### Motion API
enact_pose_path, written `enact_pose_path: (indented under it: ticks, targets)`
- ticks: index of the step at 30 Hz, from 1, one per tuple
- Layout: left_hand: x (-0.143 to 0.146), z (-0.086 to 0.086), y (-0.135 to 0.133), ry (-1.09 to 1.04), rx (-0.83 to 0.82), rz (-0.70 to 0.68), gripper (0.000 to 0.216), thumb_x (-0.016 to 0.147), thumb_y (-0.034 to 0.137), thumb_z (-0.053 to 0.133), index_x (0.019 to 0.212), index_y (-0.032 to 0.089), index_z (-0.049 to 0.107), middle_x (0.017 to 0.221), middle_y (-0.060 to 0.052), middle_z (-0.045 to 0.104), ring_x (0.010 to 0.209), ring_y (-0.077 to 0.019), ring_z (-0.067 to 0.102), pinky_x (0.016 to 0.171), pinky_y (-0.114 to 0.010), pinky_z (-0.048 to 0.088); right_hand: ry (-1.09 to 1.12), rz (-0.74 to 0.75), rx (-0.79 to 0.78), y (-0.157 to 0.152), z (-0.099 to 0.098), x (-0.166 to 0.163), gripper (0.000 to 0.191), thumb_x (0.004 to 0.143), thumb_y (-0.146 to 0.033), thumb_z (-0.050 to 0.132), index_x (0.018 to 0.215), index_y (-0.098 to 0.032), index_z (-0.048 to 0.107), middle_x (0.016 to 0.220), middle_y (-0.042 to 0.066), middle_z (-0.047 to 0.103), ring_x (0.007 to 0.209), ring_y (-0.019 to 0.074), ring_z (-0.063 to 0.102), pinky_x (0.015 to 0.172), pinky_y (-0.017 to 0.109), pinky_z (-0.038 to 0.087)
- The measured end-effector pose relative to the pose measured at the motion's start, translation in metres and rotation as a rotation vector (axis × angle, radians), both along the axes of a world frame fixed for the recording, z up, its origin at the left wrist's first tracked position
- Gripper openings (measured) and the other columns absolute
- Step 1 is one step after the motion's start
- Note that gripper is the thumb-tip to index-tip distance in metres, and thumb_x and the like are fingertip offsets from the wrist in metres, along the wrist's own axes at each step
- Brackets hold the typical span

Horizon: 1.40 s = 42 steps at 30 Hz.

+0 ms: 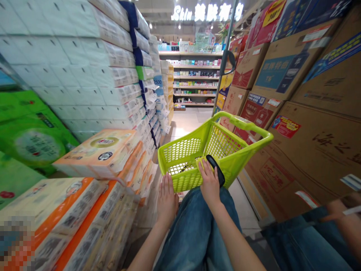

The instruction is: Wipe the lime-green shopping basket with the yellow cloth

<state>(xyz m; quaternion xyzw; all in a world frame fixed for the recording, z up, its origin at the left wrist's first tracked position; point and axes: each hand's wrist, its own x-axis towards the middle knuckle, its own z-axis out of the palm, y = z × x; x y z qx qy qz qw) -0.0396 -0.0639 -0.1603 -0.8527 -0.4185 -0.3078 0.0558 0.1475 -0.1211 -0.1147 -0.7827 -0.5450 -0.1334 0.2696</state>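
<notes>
A lime-green plastic shopping cart (184, 182) with perforated sides stands tilted in front of my knees. My left hand (167, 197) lies with straight fingers against its near left corner. Over the near side wall, my right hand (209, 180) presses a yellow and black sponge-like pad (216, 171) against the rim; its exact kind is partly hidden under my fingers. The cart's handle (254, 130) rises at the right. Its wheels are out of sight.
Stacked tissue packs (113, 150) line the left side, close to my left arm. Cardboard cartons (296, 150) form a wall on the right. Another person's jeans (304, 241) show at the lower right. Shelves (194, 77) stand at the aisle's far end.
</notes>
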Motion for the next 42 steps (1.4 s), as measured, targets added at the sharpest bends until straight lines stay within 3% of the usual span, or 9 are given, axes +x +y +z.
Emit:
enact_pose_path:
  ticks: [4, 8, 11, 20, 27, 30, 35, 42]
  targets:
    - [0.001, -0.003, 0.001, -0.009, 0.002, -0.007, 0.087, 0.088, 0.015, 0.049, 0.156, 0.008, -0.004, 0.16, -0.021, 0.027, 0.15, -0.0309, 0.021, 0.117, -0.049, 0.034, 0.046, -0.003, 0.0, 0.011, -0.002, -0.037, 0.075, 0.08, 0.006, 0.032, 0.151, -0.017, 0.037, 0.16, 0.006, 0.032, 0.15, 0.0209, 0.022, 0.122, 0.047, 0.015]
    - [0.001, -0.006, 0.002, 0.021, 0.061, 0.032, 0.08, 0.091, 0.011, 0.04, 0.156, 0.011, -0.008, 0.158, -0.021, 0.03, 0.15, -0.029, 0.023, 0.116, -0.048, 0.035, 0.047, 0.175, 0.003, 0.023, -0.009, -0.089, 0.066, 0.087, 0.0, 0.035, 0.15, -0.02, 0.04, 0.158, 0.005, 0.036, 0.148, 0.0194, 0.027, 0.122, 0.045, 0.018]
    - [-0.001, -0.007, 0.002, 0.056, 0.1, 0.058, 0.077, 0.092, 0.006, 0.033, 0.156, 0.015, -0.009, 0.158, -0.018, 0.033, 0.15, -0.0264, 0.023, 0.117, -0.047, 0.035, 0.054, 0.241, 0.023, 0.026, -0.014, -0.108, 0.059, 0.092, -0.006, 0.039, 0.148, -0.022, 0.042, 0.158, 0.005, 0.038, 0.148, 0.0176, 0.027, 0.121, 0.042, 0.021]
    - [-0.003, 0.001, 0.0, 0.034, 0.012, -0.006, 0.088, 0.087, 0.012, 0.048, 0.156, 0.009, -0.006, 0.161, -0.021, 0.025, 0.151, -0.0289, 0.02, 0.119, -0.048, 0.031, -0.059, 0.357, -0.052, 0.01, -0.004, -0.063, 0.073, 0.087, -0.003, 0.043, 0.153, -0.031, 0.03, 0.157, 0.002, 0.039, 0.147, 0.0153, 0.031, 0.123, 0.048, 0.004]
    - [-0.003, 0.003, -0.001, -0.006, -0.006, -0.021, 0.087, 0.086, 0.009, 0.047, 0.156, 0.01, -0.004, 0.161, -0.02, 0.026, 0.15, -0.029, 0.022, 0.118, -0.049, 0.032, -0.041, 0.068, -0.04, -0.007, 0.01, 0.0, 0.083, 0.075, 0.006, 0.036, 0.15, -0.03, 0.038, 0.157, 0.001, 0.039, 0.146, 0.016, 0.031, 0.122, 0.053, 0.001]
    - [-0.003, 0.004, -0.001, -0.009, 0.001, -0.021, 0.086, 0.086, 0.009, 0.047, 0.156, 0.009, -0.002, 0.16, -0.02, 0.027, 0.15, -0.0289, 0.022, 0.118, -0.048, 0.032, -0.032, 0.024, -0.038, -0.01, 0.012, 0.01, 0.084, 0.073, 0.007, 0.035, 0.149, -0.028, 0.04, 0.157, 0.001, 0.039, 0.147, 0.0163, 0.03, 0.122, 0.052, 0.002]
    - [-0.002, 0.004, -0.002, 0.003, 0.002, -0.01, 0.086, 0.086, 0.009, 0.047, 0.156, 0.008, -0.004, 0.159, -0.021, 0.029, 0.15, -0.0292, 0.021, 0.118, -0.048, 0.033, 0.01, -0.001, -0.021, 0.001, 0.007, -0.016, 0.075, 0.078, 0.004, 0.037, 0.148, -0.023, 0.043, 0.155, 0.006, 0.043, 0.147, 0.0205, 0.03, 0.122, 0.053, 0.005]
    - [-0.001, -0.004, 0.001, 0.015, 0.045, 0.021, 0.084, 0.088, 0.009, 0.042, 0.156, 0.012, -0.007, 0.159, -0.02, 0.03, 0.149, -0.0286, 0.024, 0.117, -0.048, 0.034, 0.043, 0.228, -0.012, 0.022, -0.005, -0.088, 0.058, 0.091, -0.008, 0.041, 0.148, -0.022, 0.042, 0.154, 0.007, 0.043, 0.147, 0.02, 0.029, 0.123, 0.051, 0.009]
